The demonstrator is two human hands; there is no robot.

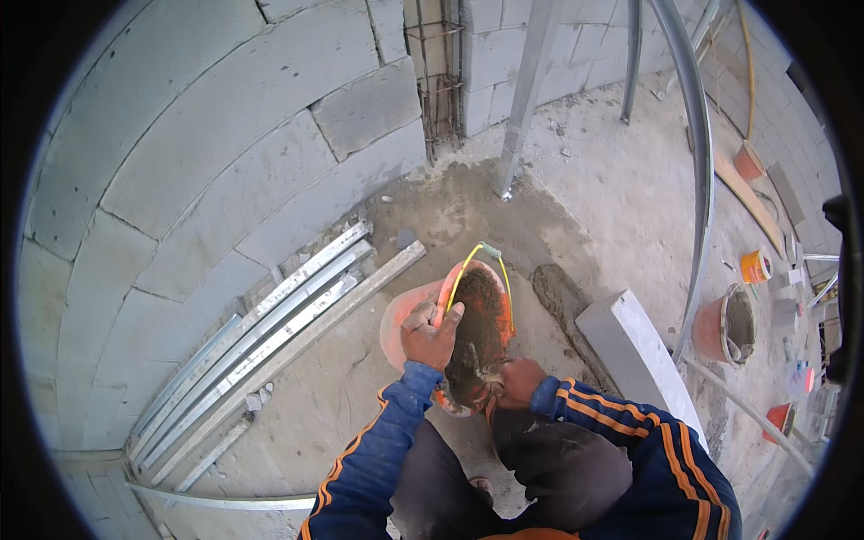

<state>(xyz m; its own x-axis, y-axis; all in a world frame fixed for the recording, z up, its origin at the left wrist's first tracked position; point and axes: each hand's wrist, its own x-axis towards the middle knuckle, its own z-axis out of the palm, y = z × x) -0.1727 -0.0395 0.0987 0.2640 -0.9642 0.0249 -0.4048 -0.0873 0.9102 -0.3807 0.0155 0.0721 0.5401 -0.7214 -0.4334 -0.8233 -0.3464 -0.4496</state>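
An orange bucket is tilted between my hands, in front of my knees. Wet grey mortar coats its inside, and its yellow wire handle with a pale grip stands up over the mouth. My left hand is closed on the bucket's left rim, thumb towards the inside. My right hand is closed at the near right of the mouth, around what looks like a mortar-smeared trowel. Its blade cannot be made out in the mortar.
Metal profiles lie along the block wall on the left. A pale block lies close on my right. Metal props rise beyond it. Farther right stand another mortar bucket and a small yellow-orange tub.
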